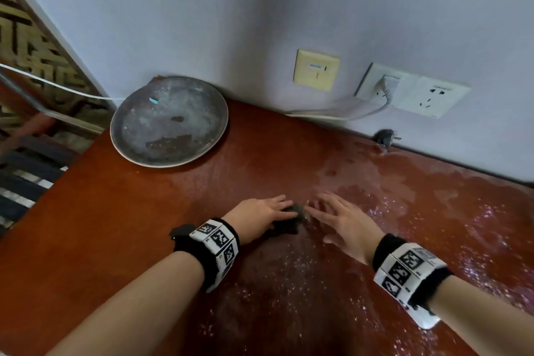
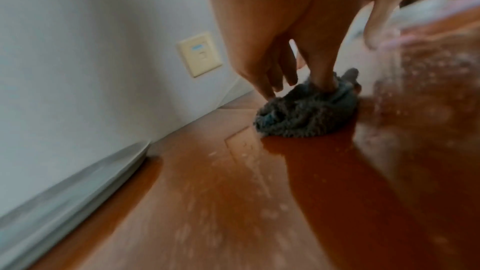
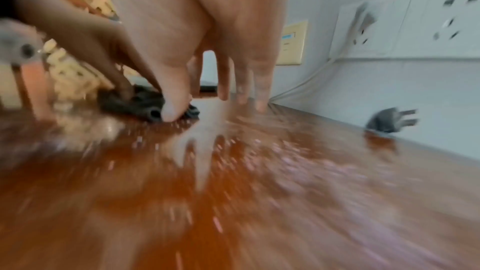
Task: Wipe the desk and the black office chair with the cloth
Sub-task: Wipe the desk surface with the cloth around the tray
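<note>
— Two hands were on the job, then?

— Both were over the red-brown surface (image 1: 121, 225). The left hand (image 1: 261, 212) had its fingers (image 2: 267, 89) pressed down into a bunched grey cloth (image 2: 306, 114), with one digit sunk into a fold; I'd judge that was to keep the wad together and bear it against the wood. The right hand (image 1: 344, 221) was spread with nearly straight fingers (image 3: 259, 98), and its thumb tip (image 3: 170, 114) was touching the cloth's near edge. It gripped nothing. It looked ready to help gather or steady the wad.

— Where did the cloth lie?

— Mid-surface, between the two hands, beside a wet, speckled patch that ran rightward toward the wall. Probably the wiping was partway along the surface. The black office chair showed in no view.

— Any containers?

— One shallow round dish (image 1: 169, 121) sat in the back left corner against the wall, well apart from the hands. It held only dusty residue, some dark crusted patches and a small blue fleck. What the fleck was, I couldn't tell.

— Anything else?

— A loose dark plug (image 1: 385, 137) lay at the wall, below a white socket (image 1: 413, 92) with a cable plugged in.
</note>
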### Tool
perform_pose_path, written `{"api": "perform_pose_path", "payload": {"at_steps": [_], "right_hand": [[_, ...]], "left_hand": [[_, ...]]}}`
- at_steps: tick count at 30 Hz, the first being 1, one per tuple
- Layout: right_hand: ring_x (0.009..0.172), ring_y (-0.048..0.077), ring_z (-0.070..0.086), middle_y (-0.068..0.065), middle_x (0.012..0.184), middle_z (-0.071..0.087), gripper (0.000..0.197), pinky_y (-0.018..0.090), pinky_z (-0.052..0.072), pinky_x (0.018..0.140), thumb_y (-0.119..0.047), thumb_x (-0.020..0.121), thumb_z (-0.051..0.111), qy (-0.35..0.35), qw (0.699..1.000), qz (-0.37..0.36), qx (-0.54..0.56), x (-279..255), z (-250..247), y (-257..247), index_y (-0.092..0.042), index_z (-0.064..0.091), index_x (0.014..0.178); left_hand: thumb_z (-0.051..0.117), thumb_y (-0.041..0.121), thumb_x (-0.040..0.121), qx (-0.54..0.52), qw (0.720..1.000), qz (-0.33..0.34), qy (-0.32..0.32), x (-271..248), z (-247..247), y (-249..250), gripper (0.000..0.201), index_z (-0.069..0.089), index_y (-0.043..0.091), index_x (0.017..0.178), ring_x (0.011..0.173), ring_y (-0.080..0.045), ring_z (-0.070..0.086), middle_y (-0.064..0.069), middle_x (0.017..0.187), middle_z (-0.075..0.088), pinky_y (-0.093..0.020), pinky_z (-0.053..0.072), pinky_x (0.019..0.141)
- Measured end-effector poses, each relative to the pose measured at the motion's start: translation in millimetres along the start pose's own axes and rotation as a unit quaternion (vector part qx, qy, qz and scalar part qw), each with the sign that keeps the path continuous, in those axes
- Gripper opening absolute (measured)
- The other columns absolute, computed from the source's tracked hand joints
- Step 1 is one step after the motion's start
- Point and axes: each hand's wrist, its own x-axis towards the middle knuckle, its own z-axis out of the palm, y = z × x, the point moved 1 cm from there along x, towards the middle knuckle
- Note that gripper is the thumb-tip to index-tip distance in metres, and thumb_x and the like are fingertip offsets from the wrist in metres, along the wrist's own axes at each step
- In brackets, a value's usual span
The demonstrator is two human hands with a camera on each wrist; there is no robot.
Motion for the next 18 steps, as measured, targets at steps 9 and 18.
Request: {"api": "perform_pose_path", "payload": {"at_steps": [9, 18], "right_hand": [[0.141, 0.022, -0.024, -0.005, 0.144, -0.036, 0.102, 0.051, 0.009, 0.116, -0.057, 0.077, 0.062, -0.145, 0.978, 0.144, 0.036, -72.9, 28.5, -14.5, -0.041, -0.013, 0.144], [0.144, 0.025, -0.018, -0.003, 0.153, -0.028, 0.107, 0.053, 0.012, 0.116, -0.049, 0.075, 0.069, -0.182, 0.961, 0.206, 0.034, -73.4, 31.2, -39.2, -0.036, -0.009, 0.147]], "left_hand": [[0.037, -0.006, 0.093, 0.071, 0.995, -0.060, 0.029, -16.3, -0.9, -29.3, 0.065, 0.022, 0.023, 0.150, 0.145, -0.007, 0.011, 0.006, 0.159, 0.006, -0.024, 0.025, 0.114], [0.057, -0.005, 0.078, 0.070, 0.991, 0.111, -0.005, -75.4, 39.4, 1.9, 0.065, 0.050, 0.021, 0.137, 0.132, -0.006, 0.042, 0.006, 0.147, 0.040, -0.022, 0.049, 0.096]]}}
